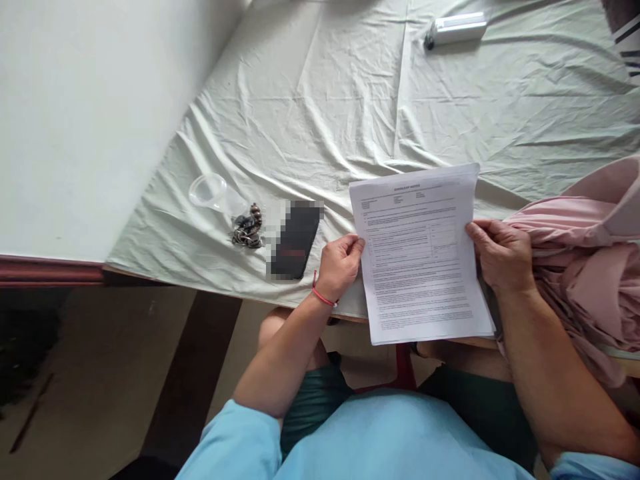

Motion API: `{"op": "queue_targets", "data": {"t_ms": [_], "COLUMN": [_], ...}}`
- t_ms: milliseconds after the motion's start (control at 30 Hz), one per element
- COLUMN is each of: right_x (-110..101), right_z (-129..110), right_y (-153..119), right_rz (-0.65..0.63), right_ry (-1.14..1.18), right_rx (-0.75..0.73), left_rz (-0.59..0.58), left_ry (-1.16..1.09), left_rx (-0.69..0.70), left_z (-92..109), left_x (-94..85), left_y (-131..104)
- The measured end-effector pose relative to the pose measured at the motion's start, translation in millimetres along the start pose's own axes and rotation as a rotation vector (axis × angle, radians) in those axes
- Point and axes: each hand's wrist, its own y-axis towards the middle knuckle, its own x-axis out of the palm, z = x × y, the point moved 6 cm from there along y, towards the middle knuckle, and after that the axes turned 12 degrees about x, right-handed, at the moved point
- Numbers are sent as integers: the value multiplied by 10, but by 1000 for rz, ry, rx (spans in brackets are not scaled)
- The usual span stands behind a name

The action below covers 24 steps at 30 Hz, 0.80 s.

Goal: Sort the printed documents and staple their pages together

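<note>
A stack of printed paper sheets (417,267) is held up over the front edge of the cloth-covered table (340,100), its text side facing me. My left hand (340,267), with a red string on the wrist, pinches the left edge of the sheets. On the opposite edge, my right hand (503,253) grips the paper between thumb and fingers. Just left of my left hand lies a dark phone (296,241), partly pixelated. The lower edge of the sheets hangs past the table's edge.
Pink cloth (595,260) is bunched beside my right forearm. Left of the phone are a bunch of keys (247,233) and a clear plastic container (209,192). A white bottle (457,30) lies at the far right. A pale wall borders the table's left side.
</note>
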Motion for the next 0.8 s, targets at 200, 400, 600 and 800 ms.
{"op": "queue_targets", "data": {"t_ms": [200,400,600,800], "right_x": [3,1,-9,-1], "right_z": [4,-8,0,-73], "right_y": [4,5,2,-32], "right_rz": [-8,2,-4,-5], "right_ry": [33,50,119,250], "right_rx": [0,-3,44,74], "left_rz": [-39,-34,-44,-94], "left_ry": [251,270,95,-110], "left_rx": [104,132,85,-4], "left_z": [170,171,119,70], "left_x": [-21,-13,-12,18], "left_y": [-4,1,19,11]}}
